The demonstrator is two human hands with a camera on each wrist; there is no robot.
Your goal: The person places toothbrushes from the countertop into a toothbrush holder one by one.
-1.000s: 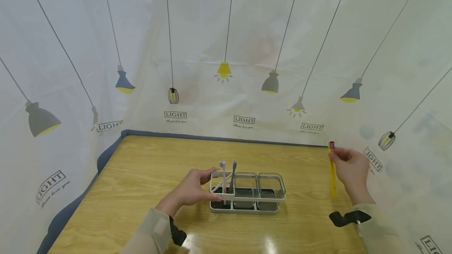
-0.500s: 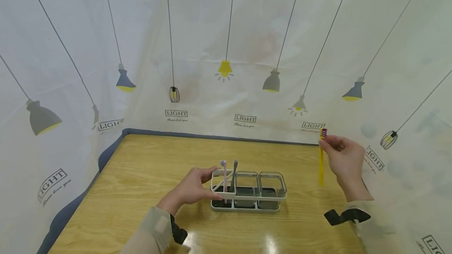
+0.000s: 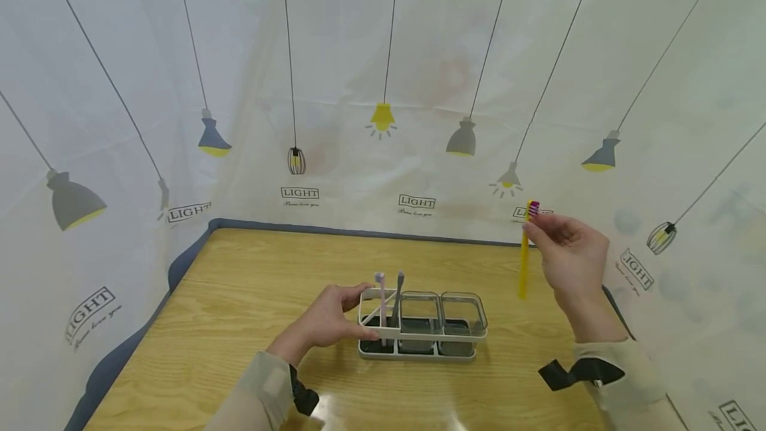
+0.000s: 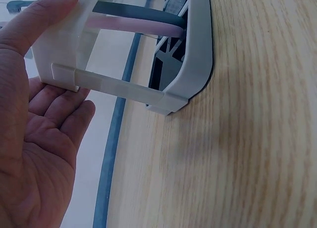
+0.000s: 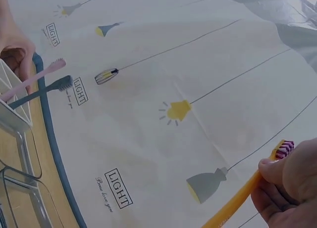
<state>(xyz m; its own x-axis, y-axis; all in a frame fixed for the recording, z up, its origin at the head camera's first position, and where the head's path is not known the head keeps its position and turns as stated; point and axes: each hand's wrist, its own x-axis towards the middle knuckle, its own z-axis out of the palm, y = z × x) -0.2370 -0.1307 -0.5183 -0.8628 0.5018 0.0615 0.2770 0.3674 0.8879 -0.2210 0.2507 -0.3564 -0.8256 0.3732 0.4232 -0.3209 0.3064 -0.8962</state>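
A white toothbrush holder (image 3: 443, 336) stands on the wooden table. Its left part holds a pink toothbrush (image 3: 383, 304) and a dark grey toothbrush (image 3: 397, 301), both upright. Two clear cups (image 3: 462, 314) sit in its middle and right slots. My left hand (image 3: 326, 318) grips the holder's left end, thumb on the near side and fingers at the far side. To the right and above the table, my right hand (image 3: 574, 255) pinches a yellow toothbrush (image 3: 524, 261) just below its purple-and-white bristles. That brush hangs nearly upright, handle down.
Behind the table (image 3: 239, 324) and at its sides hangs a white sheet (image 3: 341, 72) printed with lamps. Dark blue edging (image 3: 371, 233) runs along the table's back. Each wrist wears a black strap mount (image 3: 583, 372).
My right hand has moved left and upward with the yellow toothbrush, closer to the holder. The left hand keeps its grip on the holder, which has stayed in place.
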